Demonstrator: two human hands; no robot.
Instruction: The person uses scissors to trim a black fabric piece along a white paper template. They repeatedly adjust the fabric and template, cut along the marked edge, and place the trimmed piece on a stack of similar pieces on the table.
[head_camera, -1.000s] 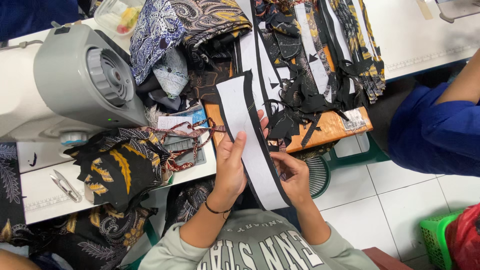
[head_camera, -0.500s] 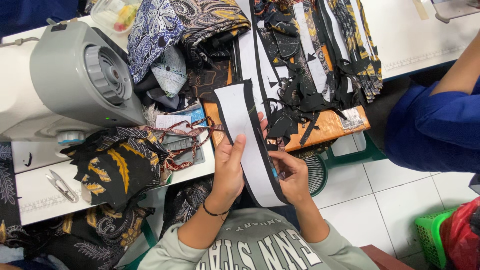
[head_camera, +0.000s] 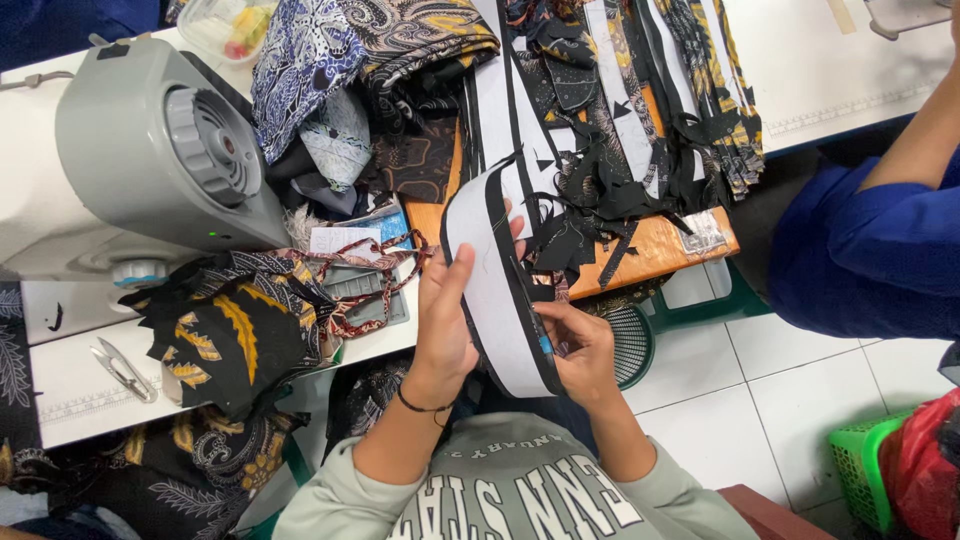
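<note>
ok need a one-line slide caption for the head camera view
Seated at a sewing machine, a person's left hand and right hand hold a white-and-black fabric strip above patterned cloth offcuts.

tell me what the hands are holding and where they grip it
Both hold a white fabric strip with black edging: the left hand along its left side, the right hand at its lower right edge.

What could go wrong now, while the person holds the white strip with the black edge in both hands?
1. The right hand seems to press a small blue tool against the white strip; a slip might nick the strip or the left hand behind it.
2. The strip's upper end curls near the pile of black scraps and may snag there.
3. The patterned fabric hangs over the table edge and might slide off.
</note>
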